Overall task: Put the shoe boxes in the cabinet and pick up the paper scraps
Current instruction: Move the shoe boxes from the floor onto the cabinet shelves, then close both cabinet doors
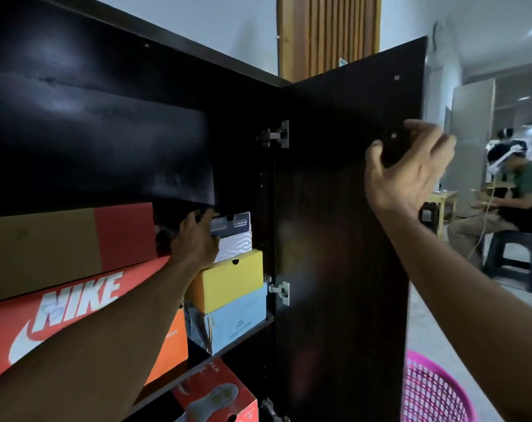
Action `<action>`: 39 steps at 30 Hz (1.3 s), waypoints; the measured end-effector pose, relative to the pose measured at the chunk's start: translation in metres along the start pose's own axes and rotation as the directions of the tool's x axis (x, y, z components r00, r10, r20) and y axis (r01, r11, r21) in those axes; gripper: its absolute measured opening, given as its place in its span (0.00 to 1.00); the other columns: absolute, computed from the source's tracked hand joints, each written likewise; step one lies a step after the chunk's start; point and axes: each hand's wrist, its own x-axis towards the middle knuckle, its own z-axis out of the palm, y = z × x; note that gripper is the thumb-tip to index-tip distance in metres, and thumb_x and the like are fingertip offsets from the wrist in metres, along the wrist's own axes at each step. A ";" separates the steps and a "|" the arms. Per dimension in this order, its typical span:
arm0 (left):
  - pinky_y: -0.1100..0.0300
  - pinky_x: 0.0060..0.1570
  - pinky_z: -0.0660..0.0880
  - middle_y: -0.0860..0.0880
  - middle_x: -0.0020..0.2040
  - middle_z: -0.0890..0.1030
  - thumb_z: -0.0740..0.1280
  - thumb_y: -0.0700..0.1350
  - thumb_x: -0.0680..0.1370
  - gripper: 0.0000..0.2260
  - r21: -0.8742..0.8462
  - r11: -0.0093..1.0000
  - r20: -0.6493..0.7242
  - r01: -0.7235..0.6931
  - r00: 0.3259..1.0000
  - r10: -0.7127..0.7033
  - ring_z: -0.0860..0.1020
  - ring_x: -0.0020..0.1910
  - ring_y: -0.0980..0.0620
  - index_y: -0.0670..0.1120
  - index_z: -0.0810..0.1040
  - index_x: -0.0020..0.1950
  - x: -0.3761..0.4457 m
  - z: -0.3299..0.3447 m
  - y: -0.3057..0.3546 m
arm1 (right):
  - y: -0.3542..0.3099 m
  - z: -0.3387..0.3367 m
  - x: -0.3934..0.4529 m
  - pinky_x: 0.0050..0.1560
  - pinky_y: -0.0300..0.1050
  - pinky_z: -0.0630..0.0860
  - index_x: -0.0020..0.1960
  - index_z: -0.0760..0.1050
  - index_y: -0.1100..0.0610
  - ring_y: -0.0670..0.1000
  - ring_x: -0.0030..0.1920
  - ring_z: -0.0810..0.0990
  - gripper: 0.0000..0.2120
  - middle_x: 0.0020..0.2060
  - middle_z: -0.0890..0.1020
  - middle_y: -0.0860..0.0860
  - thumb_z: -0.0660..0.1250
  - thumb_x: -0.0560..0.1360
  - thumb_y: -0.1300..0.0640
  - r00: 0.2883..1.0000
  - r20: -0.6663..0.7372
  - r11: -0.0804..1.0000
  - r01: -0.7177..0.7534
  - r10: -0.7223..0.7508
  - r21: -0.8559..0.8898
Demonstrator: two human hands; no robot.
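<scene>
The dark cabinet [106, 132] stands open with shoe boxes stacked on its shelves. My left hand [194, 242] reaches into the upper shelf and grips the left side of a white box [235, 239] on top of a yellow box [231, 281] and a light blue box [240, 318]. To their left lie a brown and red box [66, 248], a red Nike box [60, 312] and an orange box [170, 345]. Another red box [216, 391] sits on the shelf below. My right hand [410, 169] holds the outer edge of the open cabinet door [343, 239], fingers curled around it. No paper scraps are visible.
A pink mesh laundry basket [432, 391] stands on the floor at the lower right, beside the door. A person sits on a dark stool [514, 254] at the far right next to a small yellow table [444, 199]. A wooden slatted panel [328, 35] rises behind the cabinet.
</scene>
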 end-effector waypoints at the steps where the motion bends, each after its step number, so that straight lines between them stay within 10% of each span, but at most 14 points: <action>1: 0.42 0.58 0.76 0.43 0.76 0.66 0.68 0.47 0.80 0.25 0.005 1.000 0.005 -0.001 1.000 0.001 0.68 0.73 0.38 0.56 0.67 0.75 0.002 0.000 0.002 | 0.004 -0.002 0.019 0.58 0.42 0.66 0.69 0.70 0.57 0.57 0.64 0.72 0.26 0.64 0.72 0.58 0.65 0.74 0.45 0.998 -0.046 0.998 -0.038 0.036 -0.044; 5: 0.44 0.59 0.77 0.43 0.75 0.66 0.68 0.45 0.80 0.24 0.018 1.000 0.026 -0.003 1.000 0.002 0.70 0.73 0.39 0.56 0.66 0.74 0.007 0.002 0.004 | 0.027 0.001 0.082 0.72 0.53 0.70 0.78 0.62 0.56 0.57 0.71 0.73 0.34 0.72 0.72 0.57 0.66 0.78 0.40 0.932 0.289 0.976 -0.217 0.216 -0.029; 9: 0.47 0.55 0.77 0.43 0.71 0.69 0.68 0.46 0.80 0.22 0.048 0.999 0.036 0.004 0.999 -0.006 0.73 0.69 0.39 0.56 0.66 0.71 0.012 0.000 0.007 | 0.028 -0.002 0.118 0.65 0.57 0.80 0.65 0.77 0.57 0.55 0.59 0.83 0.20 0.58 0.84 0.55 0.66 0.81 0.44 0.776 0.583 0.865 -0.444 0.240 0.235; 15: 0.49 0.58 0.76 0.45 0.71 0.69 0.69 0.52 0.78 0.23 0.066 0.997 0.104 0.030 0.994 -0.036 0.74 0.69 0.39 0.57 0.66 0.71 0.015 -0.006 0.017 | 0.023 0.009 0.125 0.58 0.51 0.81 0.65 0.73 0.53 0.55 0.58 0.82 0.16 0.56 0.82 0.53 0.66 0.79 0.49 0.741 0.653 0.806 -0.478 0.156 0.350; 20: 0.46 0.65 0.74 0.45 0.69 0.72 0.72 0.57 0.72 0.29 0.093 0.993 0.211 0.068 0.974 -0.086 0.72 0.69 0.42 0.58 0.67 0.71 0.022 -0.022 0.020 | 0.007 0.008 0.111 0.63 0.55 0.77 0.71 0.70 0.55 0.60 0.67 0.78 0.37 0.65 0.78 0.57 0.70 0.70 0.36 0.676 0.734 0.661 -0.580 0.066 0.476; 25: 0.48 0.77 0.65 0.44 0.80 0.55 0.71 0.64 0.72 0.40 0.149 0.982 0.257 0.115 0.955 -0.151 0.56 0.81 0.42 0.63 0.57 0.81 0.010 -0.032 0.032 | -0.041 0.023 0.072 0.73 0.50 0.70 0.65 0.77 0.52 0.50 0.67 0.79 0.24 0.62 0.83 0.50 0.56 0.82 0.37 0.709 0.704 0.372 -0.664 0.038 0.648; 28: 0.50 0.72 0.70 0.42 0.75 0.67 0.66 0.67 0.68 0.40 0.056 0.994 0.102 0.098 0.989 -0.103 0.63 0.77 0.42 0.58 0.65 0.79 -0.009 -0.050 0.041 | -0.082 0.042 0.045 0.58 0.34 0.71 0.55 0.76 0.48 0.37 0.53 0.79 0.12 0.51 0.81 0.44 0.57 0.85 0.44 0.758 0.639 0.433 -0.623 0.129 0.651; 31: 0.56 0.58 0.78 0.48 0.58 0.78 0.68 0.60 0.70 0.24 -0.061 0.996 -0.108 0.068 0.991 -0.075 0.77 0.62 0.48 0.51 0.81 0.63 -0.027 -0.086 0.050 | -0.113 0.061 0.019 0.44 0.41 0.69 0.50 0.72 0.55 0.42 0.40 0.74 0.12 0.40 0.75 0.44 0.56 0.86 0.50 0.771 0.618 0.480 -0.604 0.153 0.636; 39: 0.60 0.49 0.79 0.54 0.54 0.75 0.71 0.52 0.76 0.11 -0.034 0.999 -0.508 -0.027 0.862 0.006 0.78 0.52 0.57 0.54 0.80 0.57 -0.091 -0.217 0.110 | -0.165 0.095 -0.012 0.52 0.53 0.71 0.58 0.72 0.59 0.53 0.50 0.75 0.11 0.44 0.75 0.48 0.54 0.85 0.54 0.645 0.764 0.595 -0.623 0.023 0.508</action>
